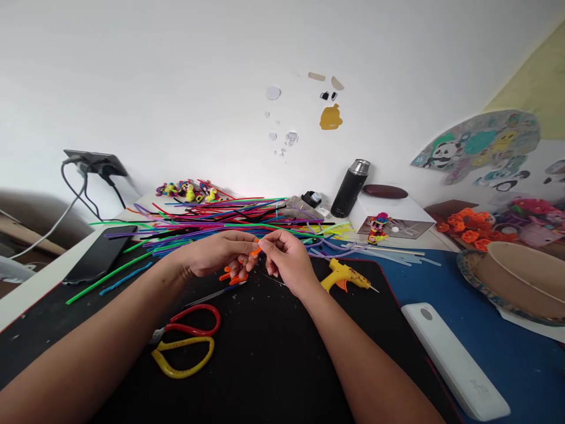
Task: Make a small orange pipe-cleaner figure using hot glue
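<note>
My left hand [220, 250] and my right hand [289, 259] meet over the black mat, fingers pinched together. Between their fingertips is a small orange pipe cleaner piece [256, 251], mostly hidden by the fingers. More orange pipe cleaner pieces [232, 277] show just below my left hand. A pen [216, 293] lies under that hand, pointing toward the orange pieces. Nearer to me rest scissors [207, 318] with one red and one yellow handle, their blades hidden behind my left forearm. A yellow glue gun [342, 274] lies right of my right wrist.
Many coloured pipe cleaners [207, 227] are heaped behind my hands. A phone [103, 253] lies left. At the back stand a black thermos [350, 188] and a small pipe cleaner figure [378, 228]. A white power bank-like block [454, 359] and a brown basket [468, 277] are right.
</note>
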`<state>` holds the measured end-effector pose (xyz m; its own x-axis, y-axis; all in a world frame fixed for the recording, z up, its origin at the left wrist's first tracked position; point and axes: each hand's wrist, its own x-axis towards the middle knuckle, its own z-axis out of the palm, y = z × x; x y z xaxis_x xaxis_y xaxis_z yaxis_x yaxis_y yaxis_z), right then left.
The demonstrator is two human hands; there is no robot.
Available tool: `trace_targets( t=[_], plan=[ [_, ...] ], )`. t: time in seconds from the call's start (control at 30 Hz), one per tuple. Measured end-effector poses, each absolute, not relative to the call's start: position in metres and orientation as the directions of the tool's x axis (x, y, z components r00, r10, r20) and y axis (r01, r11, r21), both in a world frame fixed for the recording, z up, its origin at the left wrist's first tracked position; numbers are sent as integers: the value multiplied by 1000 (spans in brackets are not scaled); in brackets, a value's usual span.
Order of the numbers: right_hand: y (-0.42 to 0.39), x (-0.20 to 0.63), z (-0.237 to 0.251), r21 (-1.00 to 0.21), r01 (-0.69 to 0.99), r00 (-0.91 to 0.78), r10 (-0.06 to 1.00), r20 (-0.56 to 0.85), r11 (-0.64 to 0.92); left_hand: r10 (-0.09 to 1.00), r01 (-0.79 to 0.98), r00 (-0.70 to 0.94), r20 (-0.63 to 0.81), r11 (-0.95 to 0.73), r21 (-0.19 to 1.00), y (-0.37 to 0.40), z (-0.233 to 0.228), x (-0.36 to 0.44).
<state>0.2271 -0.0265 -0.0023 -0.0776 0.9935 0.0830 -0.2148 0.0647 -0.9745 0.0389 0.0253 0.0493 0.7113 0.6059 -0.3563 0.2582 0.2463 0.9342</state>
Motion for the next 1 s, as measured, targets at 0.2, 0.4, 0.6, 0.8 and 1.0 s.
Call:
trace_targets(
  t=[0.2,0.4,0.6,0.8,1.0],
  plan=[
    [-28,228,0,-974,-214,-137,985,106,75,545,251,767,-339,231,940,22,47,37],
    [-28,229,-3,-974,-223,-206,975,86,39,547,258,762,-347,235,937,24,46,36],
    [-27,229,-5,-976,-215,-161,985,62,26,607,272,710,-356,230,934,26,44,40],
    [-25,229,-8,-977,-209,-79,995,61,43,645,243,704,-298,176,954,23,44,42],
    [-24,229,-8,-985,-162,-50,997,66,57,641,345,724,-257,-13,939,18,43,48]
  ],
)
